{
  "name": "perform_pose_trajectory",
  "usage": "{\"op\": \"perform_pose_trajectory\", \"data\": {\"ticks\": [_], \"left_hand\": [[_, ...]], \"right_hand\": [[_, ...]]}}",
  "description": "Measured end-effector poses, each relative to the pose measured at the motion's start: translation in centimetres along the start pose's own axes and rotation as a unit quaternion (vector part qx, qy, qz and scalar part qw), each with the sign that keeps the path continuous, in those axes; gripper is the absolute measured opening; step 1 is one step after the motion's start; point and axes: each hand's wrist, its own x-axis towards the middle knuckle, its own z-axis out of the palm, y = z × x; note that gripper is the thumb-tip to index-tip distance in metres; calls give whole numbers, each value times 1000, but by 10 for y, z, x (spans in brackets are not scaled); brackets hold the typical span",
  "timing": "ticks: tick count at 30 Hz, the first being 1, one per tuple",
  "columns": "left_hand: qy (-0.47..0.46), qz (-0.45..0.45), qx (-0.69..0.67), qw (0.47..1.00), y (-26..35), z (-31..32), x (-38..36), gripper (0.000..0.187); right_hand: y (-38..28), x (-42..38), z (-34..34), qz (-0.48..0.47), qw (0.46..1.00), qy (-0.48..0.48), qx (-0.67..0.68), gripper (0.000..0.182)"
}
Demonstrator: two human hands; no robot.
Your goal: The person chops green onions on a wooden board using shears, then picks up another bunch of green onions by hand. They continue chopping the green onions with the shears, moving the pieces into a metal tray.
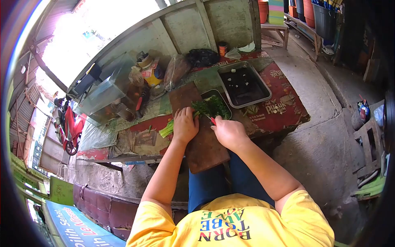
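My left hand [186, 124] is closed around a bunch of leafy greens on a wooden cutting board [207, 153]. Pale green stalks [166, 129] stick out to its left, and dark leaves [200, 108] show past the fingers. In my right hand [230, 132] is a knife with a red handle [213, 121]; its blade lies close to the leaves and is mostly hidden. Just beyond, a small metal tray [228, 103] holds chopped greens. The board reaches from the table toward my lap.
Right of the board, a larger metal tray [266, 94] holds dark liquid with small pale pieces. A clear glass case [105, 96], plastic bags [177, 72] and a red-handled tool [139, 103] stand or lie at left. A red can [222, 49] is at the back.
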Motion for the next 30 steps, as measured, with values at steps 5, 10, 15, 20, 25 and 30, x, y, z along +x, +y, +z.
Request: {"op": "perform_pose_trajectory", "data": {"ticks": [5, 10, 15, 20, 25, 30], "left_hand": [[-17, 1, 0, 1000, 0, -1, 1, 23], [-41, -16, -3, 999, 0, -3, 0, 25], [-58, 13, 5, 998, 0, -21, -2, 31], [-68, 18, -6, 998, -9, -17, -8, 37], [-74, 18, -16, 997, -13, -15, -5, 30], [-45, 13, -3, 999, -9, -12, -6, 26]], "right_hand": [[-5, 17, 13, 6, 999, -33, 1, 34], [-7, 36, 29, 19, 998, -61, 0, 28], [-10, 50, 34, 36, 996, -77, -9, 25], [-14, 52, 30, 38, 994, -104, -9, 27], [-11, 67, 47, 38, 997, -67, -3, 30], [-6, 44, 36, 34, 997, -72, -2, 29]]}}
